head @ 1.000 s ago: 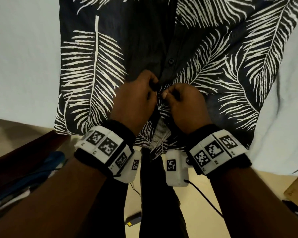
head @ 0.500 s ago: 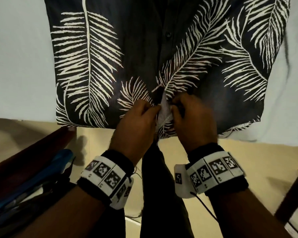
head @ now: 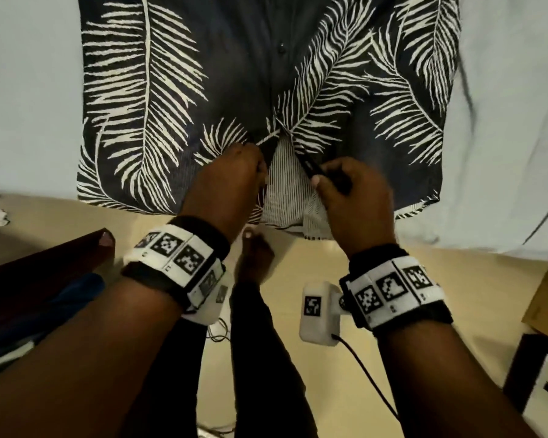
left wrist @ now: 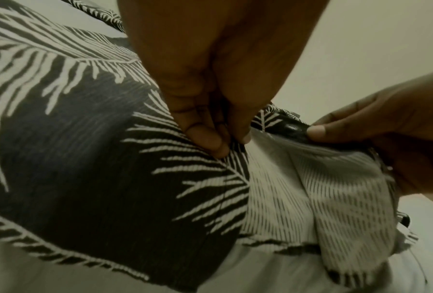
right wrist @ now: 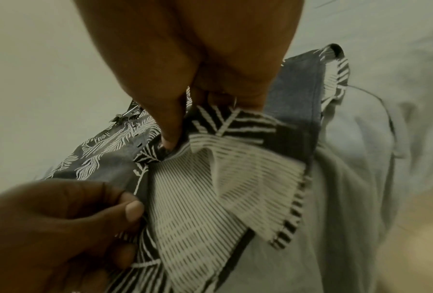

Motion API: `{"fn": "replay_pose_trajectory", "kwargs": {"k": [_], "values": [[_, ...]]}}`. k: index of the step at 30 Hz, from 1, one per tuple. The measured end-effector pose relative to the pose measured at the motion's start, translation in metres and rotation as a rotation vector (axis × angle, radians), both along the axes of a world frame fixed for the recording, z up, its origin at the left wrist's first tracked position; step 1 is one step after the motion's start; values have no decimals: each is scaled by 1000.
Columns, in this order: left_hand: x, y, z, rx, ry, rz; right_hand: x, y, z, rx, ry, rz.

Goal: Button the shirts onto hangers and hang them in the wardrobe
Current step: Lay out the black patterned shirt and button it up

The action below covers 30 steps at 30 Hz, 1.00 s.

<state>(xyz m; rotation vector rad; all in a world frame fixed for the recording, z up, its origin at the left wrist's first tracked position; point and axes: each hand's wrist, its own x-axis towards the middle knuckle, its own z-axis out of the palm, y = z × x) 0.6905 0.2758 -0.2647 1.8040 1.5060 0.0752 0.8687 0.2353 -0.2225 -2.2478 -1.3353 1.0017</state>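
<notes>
A pale blue bed sheet (head: 29, 90) covers a bed. On it lies a dark shirt (head: 241, 74) printed with white fern leaves, its hem at the bed's near edge above a tan floor (head: 298, 257). Near the shirt's hem the front panels part, showing pale striped lining (head: 283, 191). The left hand (head: 228, 181) pinches the left panel's edge beside the lining. The right hand (head: 355, 197) pinches the opposite edge. A fastened button (head: 281, 49) sits higher up the shirt.
</notes>
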Motion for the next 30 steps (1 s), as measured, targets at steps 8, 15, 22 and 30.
{"fn": "replay_pose_trajectory", "kwargs": {"k": [8, 15, 22, 30], "values": [[-17, -3, 3, -18, -185, 54, -30, -8, -13, -44, -226, 288], [-16, 0, 1, -120, -248, 155, -52, 16, -19, -123, -459, 270], [-14, 2, 5, -105, -210, 137, -43, 14, -15, -56, -257, 56], [-14, 5, 3, -233, -307, 204, -51, 11, -19, -45, -30, -92]]}}
